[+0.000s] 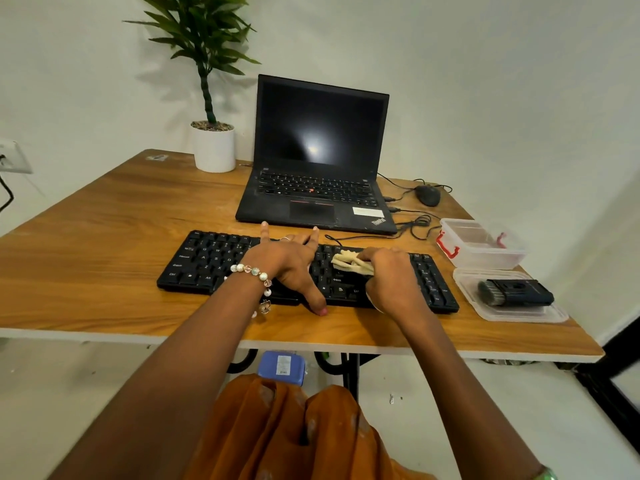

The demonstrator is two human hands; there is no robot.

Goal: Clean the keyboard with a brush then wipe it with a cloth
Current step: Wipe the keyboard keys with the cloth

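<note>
Cloth on keyboard, both my hands on it.

Keyboard (308,268) lies near the tabletop's front edge, before the laptop (317,161). My right hand (391,275) grips the folded cloth (351,265) against the right-centre keys. My left hand (294,265) rests spread across the middle keys, fingers straight. Brush (514,292) lies in a lid (485,306) near the right edge.

Matt black plastic keyboard (207,261), crumpled beige cloth (351,263), smooth wood-grain table (104,220), clear plastic box (485,249)
</note>
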